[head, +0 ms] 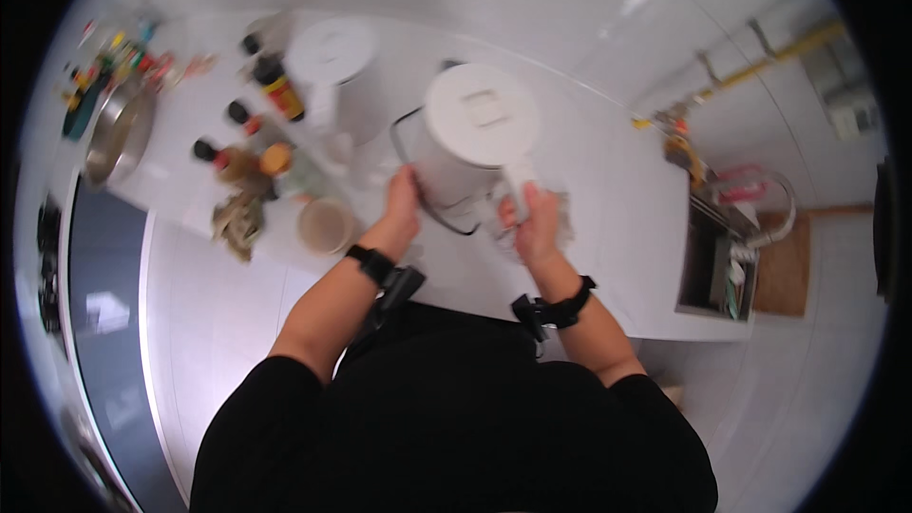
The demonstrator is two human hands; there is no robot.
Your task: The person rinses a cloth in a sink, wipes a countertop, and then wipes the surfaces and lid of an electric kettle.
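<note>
A pitcher with a round white lid [481,114] and a pale body stands out in front of me, blurred. Its white handle [519,182] points towards me, and my right hand [539,224] is closed around it. My left hand [403,205] is at the pitcher's left side, beside a thin black cord or wire [445,224] that curves around the body. Its fingers are partly hidden, so I cannot tell whether it presses on the pitcher. A crumpled clear or pale item [564,217] lies behind my right hand.
On the white counter [620,256], a second white-lidded pitcher [333,50] stands left, near several condiment bottles [239,167], a cup [325,226] and a crumpled cloth [241,224]. A steel bowl [121,132] is far left. A sink [712,271] with a faucet [784,217] lies right.
</note>
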